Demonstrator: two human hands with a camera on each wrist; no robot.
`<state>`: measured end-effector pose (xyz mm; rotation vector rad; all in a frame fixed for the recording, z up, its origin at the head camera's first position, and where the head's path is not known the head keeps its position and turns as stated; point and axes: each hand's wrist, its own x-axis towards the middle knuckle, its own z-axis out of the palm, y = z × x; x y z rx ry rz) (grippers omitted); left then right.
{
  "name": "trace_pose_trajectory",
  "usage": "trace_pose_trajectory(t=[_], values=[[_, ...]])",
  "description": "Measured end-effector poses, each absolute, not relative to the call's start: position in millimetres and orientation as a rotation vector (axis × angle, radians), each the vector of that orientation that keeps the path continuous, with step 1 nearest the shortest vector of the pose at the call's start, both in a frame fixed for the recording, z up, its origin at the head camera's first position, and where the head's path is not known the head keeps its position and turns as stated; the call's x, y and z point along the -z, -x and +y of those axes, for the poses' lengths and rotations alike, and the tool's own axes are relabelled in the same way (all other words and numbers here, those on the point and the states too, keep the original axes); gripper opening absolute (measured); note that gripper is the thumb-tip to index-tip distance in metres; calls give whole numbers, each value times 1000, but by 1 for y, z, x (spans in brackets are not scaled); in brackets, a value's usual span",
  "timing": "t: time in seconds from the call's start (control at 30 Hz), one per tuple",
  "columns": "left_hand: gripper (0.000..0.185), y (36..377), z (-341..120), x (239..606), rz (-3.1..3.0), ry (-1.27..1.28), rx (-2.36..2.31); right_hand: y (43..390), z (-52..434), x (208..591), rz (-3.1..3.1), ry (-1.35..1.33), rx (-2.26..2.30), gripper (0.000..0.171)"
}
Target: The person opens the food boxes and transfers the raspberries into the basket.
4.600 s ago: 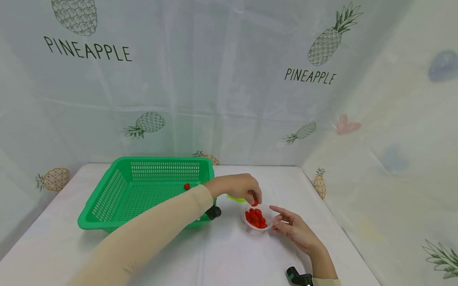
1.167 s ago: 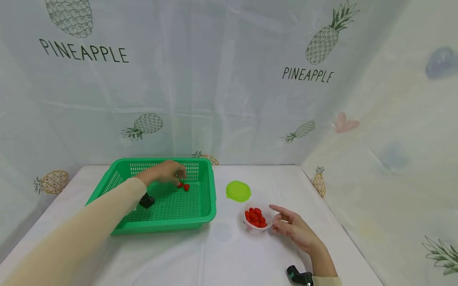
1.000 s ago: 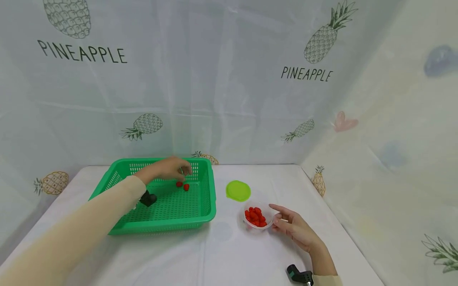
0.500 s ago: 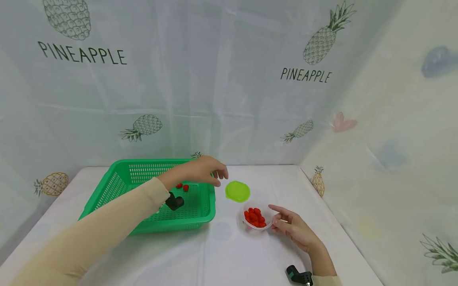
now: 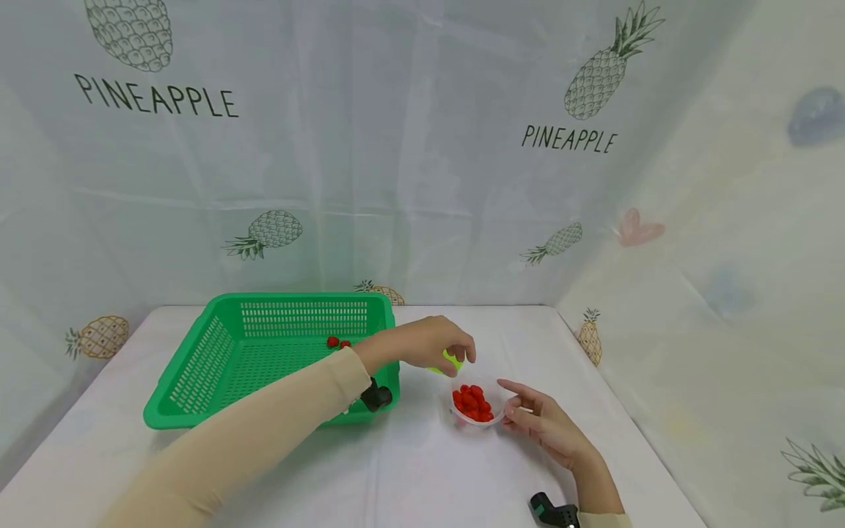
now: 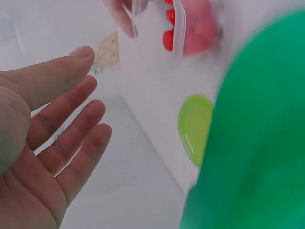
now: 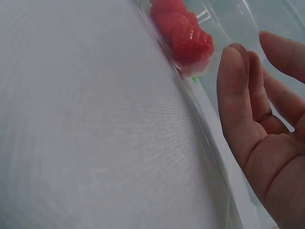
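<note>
A small clear bowl (image 5: 496,401) of red berries (image 5: 472,402) stands on the white table, right of a green basket (image 5: 198,367). My left hand (image 5: 436,342) hovers just above and behind the bowl, over a lime-green lid (image 5: 452,360) that it mostly hides. In the left wrist view that hand (image 6: 66,133) is empty with straight fingers, and the lid (image 6: 195,126) and bowl (image 6: 190,28) lie beyond it. My right hand (image 5: 535,419) rests open on the table against the bowl's right side, its fingers (image 7: 238,95) by the clear wall. Two berries (image 5: 338,342) lie in the basket.
The white table (image 5: 422,469) is walled at the back and right by a pineapple-print curtain (image 5: 422,183). The basket fills the left half. Black wrist devices show at my left sleeve (image 5: 376,397) and right wrist (image 5: 553,511).
My left hand put a berry beside another in the basket, then swung right over the basket's rim to the lid and bowl. My right hand stayed by the bowl.
</note>
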<state>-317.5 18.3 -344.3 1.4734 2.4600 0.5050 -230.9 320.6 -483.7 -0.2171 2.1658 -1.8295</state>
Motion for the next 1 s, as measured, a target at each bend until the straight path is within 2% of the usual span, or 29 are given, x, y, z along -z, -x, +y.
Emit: trace_pose_trajectory(t=[0.33,1.0], values=[[27,309,48,369,2458,-1436,-456,231,323,484,2139,237,1855,65],[23,316,59,406,2485,-1443,-427,231,322,482,2133,237,1856,67]])
